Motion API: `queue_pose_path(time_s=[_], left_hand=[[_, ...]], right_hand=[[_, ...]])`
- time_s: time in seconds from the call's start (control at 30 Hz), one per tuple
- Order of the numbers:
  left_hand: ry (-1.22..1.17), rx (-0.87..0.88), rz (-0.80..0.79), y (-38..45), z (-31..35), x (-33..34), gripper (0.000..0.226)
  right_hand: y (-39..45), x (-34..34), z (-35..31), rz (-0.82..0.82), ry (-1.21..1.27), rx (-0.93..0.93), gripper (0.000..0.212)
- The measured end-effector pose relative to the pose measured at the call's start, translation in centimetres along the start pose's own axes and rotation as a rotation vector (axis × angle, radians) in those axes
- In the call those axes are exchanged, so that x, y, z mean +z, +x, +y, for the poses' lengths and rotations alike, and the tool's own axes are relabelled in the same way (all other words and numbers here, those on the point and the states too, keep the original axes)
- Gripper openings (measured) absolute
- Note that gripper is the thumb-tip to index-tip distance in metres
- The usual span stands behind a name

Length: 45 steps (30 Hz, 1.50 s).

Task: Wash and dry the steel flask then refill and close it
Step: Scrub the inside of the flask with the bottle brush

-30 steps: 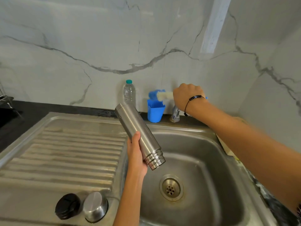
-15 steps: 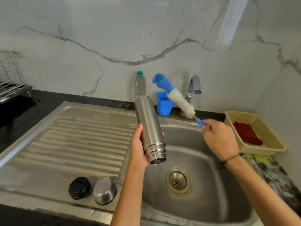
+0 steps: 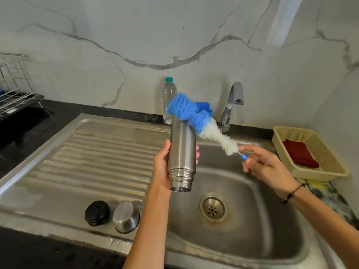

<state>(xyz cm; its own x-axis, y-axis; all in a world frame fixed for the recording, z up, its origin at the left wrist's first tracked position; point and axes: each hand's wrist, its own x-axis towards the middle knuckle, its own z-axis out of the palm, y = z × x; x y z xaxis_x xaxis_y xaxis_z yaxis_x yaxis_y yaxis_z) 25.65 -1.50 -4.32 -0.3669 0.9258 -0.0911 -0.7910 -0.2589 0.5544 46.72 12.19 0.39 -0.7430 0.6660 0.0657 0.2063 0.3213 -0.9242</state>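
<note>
My left hand grips the steel flask upside down over the left rim of the sink basin, its open mouth pointing down towards me. My right hand pinches the small blue handle of a bottle brush with white and blue bristles. The brush slants up to the left, its blue tip crossing the flask's raised base. The black inner stopper and the steel cup lid sit side by side on the drainboard.
A tap stands behind the basin, with no water seen running. A plastic water bottle and a blue holder stand by the wall. A beige basket holding a red cloth is on the right. A wire rack stands far left.
My right hand left the tap area with the brush taken from the blue holder and swung it left against the flask. The flask turned more upright in my left hand.
</note>
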Motion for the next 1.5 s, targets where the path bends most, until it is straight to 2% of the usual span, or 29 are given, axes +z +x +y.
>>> queue_pose_path(time_s=[0.07,0.23,0.33,0.5,0.57,0.73,0.8,0.9,1.03,1.17,1.27,1.33,1.43,1.5], left_hand=[[-0.007,-0.005,-0.013,0.0,-0.1,-0.1,0.067],[0.012,-0.034,0.002,-0.3,-0.3,-0.6,0.07],[0.054,-0.025,0.043,-0.3,-0.2,-0.5,0.069],[0.033,0.055,0.171,-0.1,0.2,-1.6,0.044],[0.001,0.025,0.185,-0.1,0.2,-1.9,0.048],[0.031,0.024,0.245,-0.5,0.1,-1.4,0.048],[0.076,0.024,0.231,-0.6,0.3,-0.8,0.05],[0.108,-0.025,0.138,-0.7,0.4,0.6,0.069],[0.032,-0.027,0.098,-0.6,-0.1,0.6,0.071],[0.016,0.012,0.202,-0.2,0.4,0.0,0.071],[0.03,0.014,0.264,-0.2,0.4,-0.3,0.074],[0.067,0.025,0.307,-0.2,0.1,-0.5,0.065],[0.125,0.026,0.337,0.0,-0.1,-0.8,0.03],[0.122,0.041,0.325,0.2,-0.2,-0.8,0.029]], right_hand=[[0.5,-0.3,0.4,0.023,-0.061,0.0,0.038],[0.9,-0.5,0.9,0.079,-0.357,-0.067,0.041],[0.3,-0.2,0.6,0.029,-0.515,-0.143,0.039],[-3.7,-1.3,2.8,-0.177,-0.617,-0.286,0.051],[-5.0,-1.3,3.5,-0.208,-0.624,-0.312,0.052],[-3.4,-1.6,3.8,-0.085,-0.771,-0.418,0.037],[-1.8,-1.4,3.4,-0.005,-0.863,-0.381,0.035],[1.9,-1.5,2.3,0.108,-0.887,-0.243,0.038],[4.0,-1.9,1.4,0.14,-0.833,-0.214,0.036],[3.0,-1.7,0.9,0.178,-0.646,-0.226,0.032],[2.4,-2.1,1.7,0.13,-0.71,-0.215,0.034],[1.1,-2.0,2.2,0.061,-0.775,-0.32,0.036],[-2.0,-2.0,3.4,-0.069,-0.818,-0.473,0.037],[-3.4,-1.9,4.1,-0.094,-0.813,-0.488,0.036]])
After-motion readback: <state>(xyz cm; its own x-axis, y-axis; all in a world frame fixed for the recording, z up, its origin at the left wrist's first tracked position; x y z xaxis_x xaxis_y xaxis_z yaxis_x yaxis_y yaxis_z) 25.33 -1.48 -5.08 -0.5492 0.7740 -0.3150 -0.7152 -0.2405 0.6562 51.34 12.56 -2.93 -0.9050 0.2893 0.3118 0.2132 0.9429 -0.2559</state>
